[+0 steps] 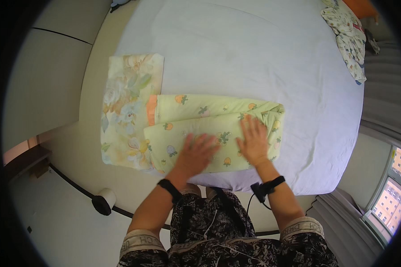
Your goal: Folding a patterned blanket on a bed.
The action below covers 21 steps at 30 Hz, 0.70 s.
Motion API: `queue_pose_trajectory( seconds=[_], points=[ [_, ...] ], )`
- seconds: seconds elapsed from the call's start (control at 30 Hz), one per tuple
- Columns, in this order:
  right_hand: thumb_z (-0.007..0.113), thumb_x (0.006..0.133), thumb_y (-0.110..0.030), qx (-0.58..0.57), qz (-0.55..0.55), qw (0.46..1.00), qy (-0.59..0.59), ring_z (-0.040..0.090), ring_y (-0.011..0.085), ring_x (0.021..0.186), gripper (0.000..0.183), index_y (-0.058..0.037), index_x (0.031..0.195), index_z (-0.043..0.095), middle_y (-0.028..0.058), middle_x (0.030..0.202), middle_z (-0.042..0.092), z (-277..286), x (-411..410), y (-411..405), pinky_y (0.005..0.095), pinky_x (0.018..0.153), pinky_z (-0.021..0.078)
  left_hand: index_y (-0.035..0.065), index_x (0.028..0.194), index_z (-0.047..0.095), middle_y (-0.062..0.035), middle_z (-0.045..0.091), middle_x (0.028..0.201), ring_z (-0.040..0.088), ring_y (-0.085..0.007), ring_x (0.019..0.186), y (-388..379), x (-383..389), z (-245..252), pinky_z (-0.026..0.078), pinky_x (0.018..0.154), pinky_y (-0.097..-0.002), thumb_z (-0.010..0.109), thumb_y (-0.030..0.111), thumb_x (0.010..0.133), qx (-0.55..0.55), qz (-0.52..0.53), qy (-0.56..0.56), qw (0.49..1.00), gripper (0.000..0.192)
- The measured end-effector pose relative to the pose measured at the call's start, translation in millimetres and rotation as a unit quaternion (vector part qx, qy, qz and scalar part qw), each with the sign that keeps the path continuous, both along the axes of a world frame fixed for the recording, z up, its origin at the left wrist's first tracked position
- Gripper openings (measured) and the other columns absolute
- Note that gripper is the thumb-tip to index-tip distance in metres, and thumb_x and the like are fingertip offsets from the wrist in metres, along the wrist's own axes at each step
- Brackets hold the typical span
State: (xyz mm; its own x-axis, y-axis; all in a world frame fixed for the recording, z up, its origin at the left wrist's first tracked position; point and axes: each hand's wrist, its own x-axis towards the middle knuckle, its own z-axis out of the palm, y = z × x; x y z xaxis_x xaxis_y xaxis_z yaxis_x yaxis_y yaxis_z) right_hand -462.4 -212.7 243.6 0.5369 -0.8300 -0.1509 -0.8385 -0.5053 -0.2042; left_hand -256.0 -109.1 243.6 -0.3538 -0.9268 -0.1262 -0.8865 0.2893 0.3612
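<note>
A pale green cloth point(187, 125) printed with strawberries lies folded in layers at the near edge of the bed, an orange strip showing at its left end. My left hand point(198, 155), slightly blurred, is over the middle of its top layer with fingers apart. Flat and spread, my right hand point(254, 140) rests on the cloth nearer its right end. Neither hand grasps anything. The left end of the green cloth meets a folded floral cloth point(127, 110), cream with large printed flowers.
The bed point(234, 60) has a pale lavender sheet. Crumpled printed clothing point(349, 43) and an orange item point(362, 8) lie at the far right corner. A cabinet point(50, 76) stands on the left. Grey curtains point(344, 223) hang near the window point(386, 203); a white bin point(105, 198) is at lower left.
</note>
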Motion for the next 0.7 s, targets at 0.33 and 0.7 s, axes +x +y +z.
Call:
queue_pose_trajectory(
  seconds=[0.33, 0.7],
  points=[
    [0.045, 0.08, -0.03, -0.028, -0.044, 0.999, 0.006, 0.03, 0.0298, 0.12, 0.051, -0.0134, 0.127, 0.038, 0.0093, 0.136, 0.03, -80, -29, -42, 0.0451, 0.1, 0.0208, 0.0184, 0.128, 0.038, -0.0151, 0.023, 0.136, 0.023, -0.0376, 0.122, -29, 91, -45, 0.017, 0.098, -0.0536, 0.064, 0.038, 0.069, 0.037, 0.2, -0.088, 0.975, 0.067],
    [0.049, 0.077, -0.026, 0.023, -0.043, 0.998, -0.028, 0.031, 0.0308, 0.119, 0.051, -0.0091, 0.124, 0.04, 0.0115, 0.131, 0.035, -61, -30, -66, 0.0444, 0.101, 0.0196, 0.0075, 0.129, 0.031, -0.0187, 0.023, 0.133, 0.024, -0.0377, 0.12, -46, 102, -31, 0.023, 0.099, -0.0441, 0.066, 0.023, 0.07, 0.048, 0.261, 0.077, 0.961, 0.071]
  ],
)
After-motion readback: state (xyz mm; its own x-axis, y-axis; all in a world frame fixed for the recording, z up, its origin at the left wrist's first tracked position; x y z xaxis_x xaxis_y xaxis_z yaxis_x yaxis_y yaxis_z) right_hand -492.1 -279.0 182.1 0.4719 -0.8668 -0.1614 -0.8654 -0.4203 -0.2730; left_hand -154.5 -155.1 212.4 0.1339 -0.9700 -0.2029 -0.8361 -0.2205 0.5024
